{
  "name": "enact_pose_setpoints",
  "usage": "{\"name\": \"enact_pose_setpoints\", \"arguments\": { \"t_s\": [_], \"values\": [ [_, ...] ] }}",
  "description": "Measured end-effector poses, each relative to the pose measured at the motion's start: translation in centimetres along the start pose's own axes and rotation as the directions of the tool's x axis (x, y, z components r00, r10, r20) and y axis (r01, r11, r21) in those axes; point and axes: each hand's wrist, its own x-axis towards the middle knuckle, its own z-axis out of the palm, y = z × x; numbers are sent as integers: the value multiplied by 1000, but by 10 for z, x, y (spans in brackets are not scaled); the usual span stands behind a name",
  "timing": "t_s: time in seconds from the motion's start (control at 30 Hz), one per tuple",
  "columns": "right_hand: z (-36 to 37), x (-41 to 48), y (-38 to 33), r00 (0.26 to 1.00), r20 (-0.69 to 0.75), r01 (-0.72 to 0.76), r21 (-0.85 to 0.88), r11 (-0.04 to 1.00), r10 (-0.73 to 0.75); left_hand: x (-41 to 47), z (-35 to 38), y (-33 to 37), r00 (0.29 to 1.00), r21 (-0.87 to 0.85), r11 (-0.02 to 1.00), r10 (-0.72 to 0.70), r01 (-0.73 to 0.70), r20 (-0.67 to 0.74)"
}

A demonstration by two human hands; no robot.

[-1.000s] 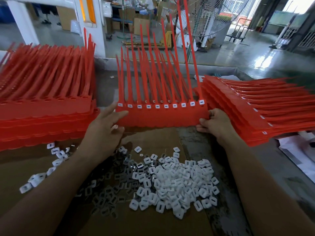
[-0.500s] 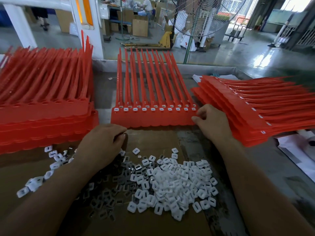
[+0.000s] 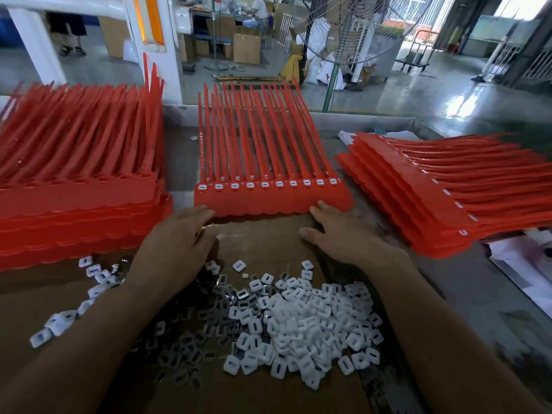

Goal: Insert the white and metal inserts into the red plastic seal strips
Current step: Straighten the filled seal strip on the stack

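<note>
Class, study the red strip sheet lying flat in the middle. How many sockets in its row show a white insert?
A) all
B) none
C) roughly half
A: on the middle sheet, every socket in the row holds a white insert.

Bare left forearm point(image 3: 89, 339) at near left, bare right forearm point(image 3: 439, 324) at near right, left grip point(image 3: 176, 243) a bare hand with knuckles showing, right grip point(image 3: 343, 234) a bare hand with a short thumbnail
</note>
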Motion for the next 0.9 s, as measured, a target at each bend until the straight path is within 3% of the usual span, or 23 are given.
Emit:
{"name": "enact_pose_setpoints", "arguments": {
  "t_s": [0.2,0.37,0.43,0.5,0.53,0.57,0.6,0.63,0.67,0.77,0.9],
  "values": [
    [7,3,-3,985,-146,91,-2,996,-91,-2,5,-4,985,56,998,-2,-7,170],
    [13,6,-4,988,-82,127,-11,992,-128,-1,-1,-2,1000,-48,999,5,-6,-19],
    [12,6,-3,983,-123,135,12,991,-133,-2,-6,-1,994,-73,997,1,-9,-114],
    [11,6,-3,969,-200,153,39,987,-143,-2,-8,-2,984,-199,976,-116,88,-135],
    [10,5,-3,957,-249,165,55,985,-147,-1,-10,-2,967,-379,904,-244,198,-75],
    [9,5,-4,941,-302,182,76,980,-151,0,-13,-1,928,-605,732,-370,315,36],
    [7,5,-4,923,-353,202,94,975,-157,1,-15,0,873,-777,483,-457,404,170],
    [6,5,-5,904,-394,222,103,970,-165,1,-17,1,830,-855,277,-490,438,266],
    [6,4,-5,890,-421,237,103,966,-174,2,-20,0,810,-889,155,-501,430,305],
    [6,5,-5,883,-434,242,97,965,-178,1,-28,-2,818,-954,-61,-502,292,283],
    [8,7,-2,890,-428,222,106,969,-156,2,-30,-1,816,-964,-149,-514,220,266]
  ]
}}
